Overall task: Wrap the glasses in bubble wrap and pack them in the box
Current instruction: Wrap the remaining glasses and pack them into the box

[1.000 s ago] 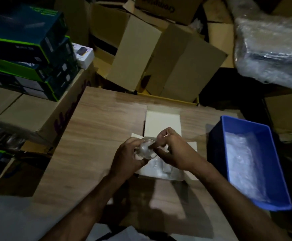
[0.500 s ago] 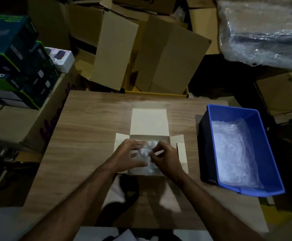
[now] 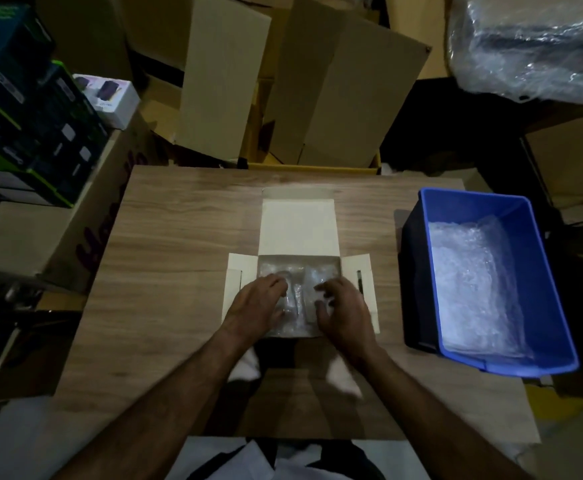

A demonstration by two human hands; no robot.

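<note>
Wood counter point(image 3: 179, 237), cartons behind. Left hand point(image 3: 257, 308) and right hand point(image 3: 343, 311) lay loose-fingered on bubble-wrapped glasses point(image 3: 297, 292) inside open white box point(image 3: 298, 230), gripping nothing. Blue bin point(image 3: 546, 271) of bubble wrap point(image 3: 470, 289) sat far right.

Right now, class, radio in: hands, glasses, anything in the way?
Both hands in the open box, on wrapped glasses. Lid flaps open. Nothing blocking.

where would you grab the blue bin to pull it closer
By the rim of its long left wall, reaching from the box side. The blue bin stands upright on the table, open-topped, and that rim is bare and nearest both hands; bubble wrap covers only the bottom.
</note>
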